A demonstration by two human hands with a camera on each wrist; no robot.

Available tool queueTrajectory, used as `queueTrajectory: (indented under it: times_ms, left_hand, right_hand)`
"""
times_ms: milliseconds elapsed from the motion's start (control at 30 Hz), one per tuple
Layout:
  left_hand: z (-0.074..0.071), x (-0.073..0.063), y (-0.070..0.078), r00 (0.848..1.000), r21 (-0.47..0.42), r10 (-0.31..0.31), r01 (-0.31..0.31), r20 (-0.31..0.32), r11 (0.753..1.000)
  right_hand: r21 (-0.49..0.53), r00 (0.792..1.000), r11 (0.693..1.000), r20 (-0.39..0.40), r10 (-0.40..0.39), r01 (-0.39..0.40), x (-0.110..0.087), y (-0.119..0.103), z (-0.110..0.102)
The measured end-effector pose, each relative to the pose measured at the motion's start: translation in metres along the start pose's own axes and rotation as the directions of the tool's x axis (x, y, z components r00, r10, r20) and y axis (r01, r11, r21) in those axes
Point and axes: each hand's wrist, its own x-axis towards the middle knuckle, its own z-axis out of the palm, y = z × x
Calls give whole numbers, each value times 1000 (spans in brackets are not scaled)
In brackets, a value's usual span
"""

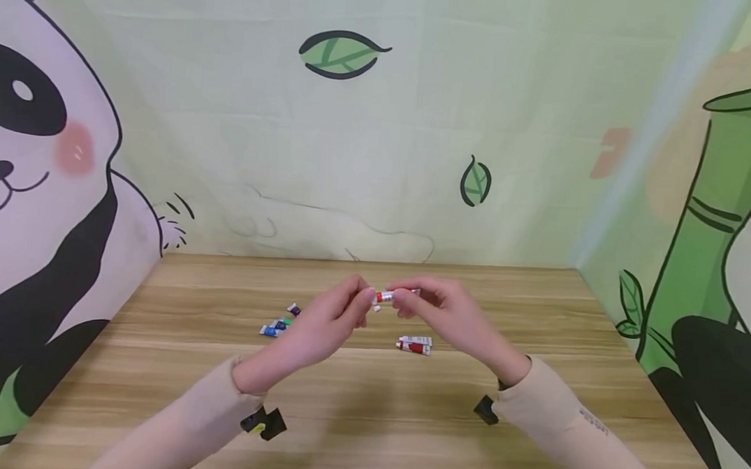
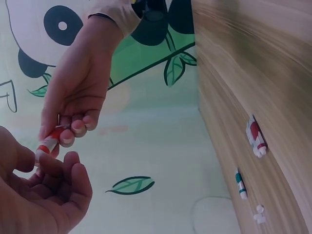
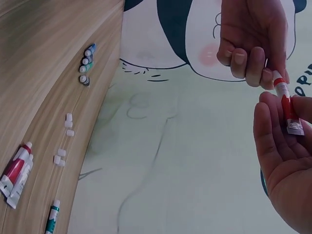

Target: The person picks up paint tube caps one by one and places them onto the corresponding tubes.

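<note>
Between both hands, above the table, is a small red and silver paint tube [image 1: 384,297]. My left hand [image 1: 328,320] pinches its white-tipped end with thumb and fingers. The right hand [image 1: 450,318] grips the tube's body. In the right wrist view the paint tube [image 3: 287,105] slants across the right palm, its flat crimped end lowest. The left fingertips partly hide the white tip in the left wrist view.
Under the hands lie a dark red tube [image 1: 414,348] and a whitish tube [image 1: 416,340] side by side. Several blue and dark tubes [image 1: 273,331] lie left. Small white caps [image 3: 68,124] and a green tube [image 3: 52,217] are toward the back. A printed cloth backs the table.
</note>
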Motion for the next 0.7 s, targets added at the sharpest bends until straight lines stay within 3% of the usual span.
queueTrajectory:
  times_ms: [200,467,600,700]
  left_hand:
    - [3,-2,-1,990,137,130,-121,-57,983]
    - [5,-2,-2,943,305,322,-285,-81,909]
    - [5,-2,-3,923,349,376,-327,-82,878]
    - [4,-2,-5,927,333,364,-317,-87,888]
  right_hand:
    - [112,998,992,17,61,-62,3,1,-1]
    - [227,992,965,37,123,-129,6,-3,0]
    - [254,988,955,39,147,-153,6,-4,1]
    - [242,988,958,30,153,-155,6,-3,2]
